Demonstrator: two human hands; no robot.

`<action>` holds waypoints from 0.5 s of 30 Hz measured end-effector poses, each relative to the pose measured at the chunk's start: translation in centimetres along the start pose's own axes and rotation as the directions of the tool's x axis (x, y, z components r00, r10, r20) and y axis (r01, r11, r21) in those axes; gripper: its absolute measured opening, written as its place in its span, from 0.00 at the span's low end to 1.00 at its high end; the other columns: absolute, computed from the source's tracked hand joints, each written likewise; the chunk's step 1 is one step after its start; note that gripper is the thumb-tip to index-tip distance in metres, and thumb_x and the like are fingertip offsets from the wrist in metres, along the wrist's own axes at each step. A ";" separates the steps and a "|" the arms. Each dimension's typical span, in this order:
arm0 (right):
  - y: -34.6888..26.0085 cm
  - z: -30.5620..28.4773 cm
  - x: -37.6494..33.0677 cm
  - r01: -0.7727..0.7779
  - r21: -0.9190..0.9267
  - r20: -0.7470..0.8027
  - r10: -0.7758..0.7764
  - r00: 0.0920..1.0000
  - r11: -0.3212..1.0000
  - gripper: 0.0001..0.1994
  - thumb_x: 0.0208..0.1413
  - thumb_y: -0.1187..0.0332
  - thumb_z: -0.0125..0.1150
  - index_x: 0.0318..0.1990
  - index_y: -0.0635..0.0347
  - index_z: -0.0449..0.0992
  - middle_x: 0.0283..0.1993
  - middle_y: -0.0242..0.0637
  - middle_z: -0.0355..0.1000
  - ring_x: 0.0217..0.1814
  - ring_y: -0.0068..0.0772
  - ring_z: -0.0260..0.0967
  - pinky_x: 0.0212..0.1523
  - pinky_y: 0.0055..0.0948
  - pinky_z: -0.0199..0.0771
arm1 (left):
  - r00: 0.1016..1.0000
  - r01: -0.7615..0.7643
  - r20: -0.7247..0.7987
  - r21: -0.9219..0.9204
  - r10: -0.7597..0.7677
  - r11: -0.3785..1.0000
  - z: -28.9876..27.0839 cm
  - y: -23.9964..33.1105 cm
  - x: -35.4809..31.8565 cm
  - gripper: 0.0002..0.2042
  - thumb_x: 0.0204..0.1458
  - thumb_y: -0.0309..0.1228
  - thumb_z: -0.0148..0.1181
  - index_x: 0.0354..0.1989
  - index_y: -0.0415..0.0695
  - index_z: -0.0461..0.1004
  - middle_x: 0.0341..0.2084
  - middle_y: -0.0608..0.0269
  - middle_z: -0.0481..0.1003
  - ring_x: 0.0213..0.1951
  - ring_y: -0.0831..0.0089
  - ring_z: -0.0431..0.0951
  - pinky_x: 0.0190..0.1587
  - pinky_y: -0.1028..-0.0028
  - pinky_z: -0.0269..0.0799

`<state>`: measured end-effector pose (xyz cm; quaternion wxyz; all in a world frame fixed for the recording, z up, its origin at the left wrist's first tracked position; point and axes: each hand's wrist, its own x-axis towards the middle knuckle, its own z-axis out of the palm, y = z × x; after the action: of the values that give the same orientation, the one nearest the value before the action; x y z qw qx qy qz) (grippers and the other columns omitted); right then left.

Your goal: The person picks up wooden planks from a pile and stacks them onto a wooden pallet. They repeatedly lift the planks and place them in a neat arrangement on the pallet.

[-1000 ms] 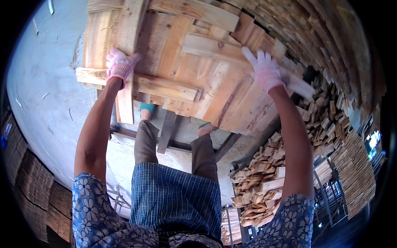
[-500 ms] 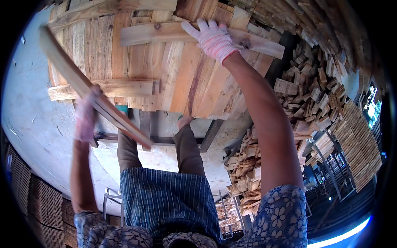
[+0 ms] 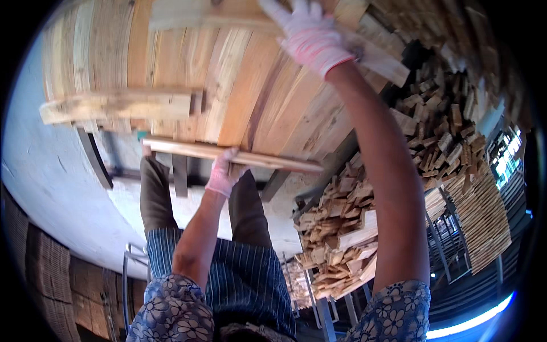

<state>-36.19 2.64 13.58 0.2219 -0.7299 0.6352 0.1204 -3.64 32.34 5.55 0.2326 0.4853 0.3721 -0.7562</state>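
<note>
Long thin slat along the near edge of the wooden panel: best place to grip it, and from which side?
Likely near its middle, from the near side. The slat lies lengthwise across the panel's near edge, both ends free, so a central grip should balance it. The left hand already grips there, slightly left of centre, fingers wrapped around its narrow section. The right hand rests on a crosspiece at the far edge.

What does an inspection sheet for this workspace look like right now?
Surface: wooden pallet of pale planks, a cross batten on top.
Job's things: long thin slat held level at the pallet's near edge; a board at the far edge.
Clutter: heap of wood offcuts to the right.
Hands: left hand, gloved, fingers around the slat; right hand, gloved, on the far board.
Cables: nothing seen.
Surroundings: concrete floor, stacked boards at right.
</note>
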 end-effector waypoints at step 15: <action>-0.3 9.3 -18.9 -0.395 0.053 0.211 0.376 0.902 0.917 0.33 0.59 0.54 0.63 0.71 0.39 0.61 0.61 0.44 0.68 0.60 0.52 0.68 0.56 0.49 0.74 | 0.987 0.061 0.142 0.122 -0.078 0.991 -0.9 -2.6 -5.9 0.39 0.48 0.32 0.75 0.67 0.30 0.60 0.66 0.44 0.65 0.66 0.51 0.69 0.67 0.50 0.70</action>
<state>-38.02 23.61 14.11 0.2895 -0.5629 0.7470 0.2032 -2.44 34.61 11.55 0.2038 0.4282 0.3255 -0.8180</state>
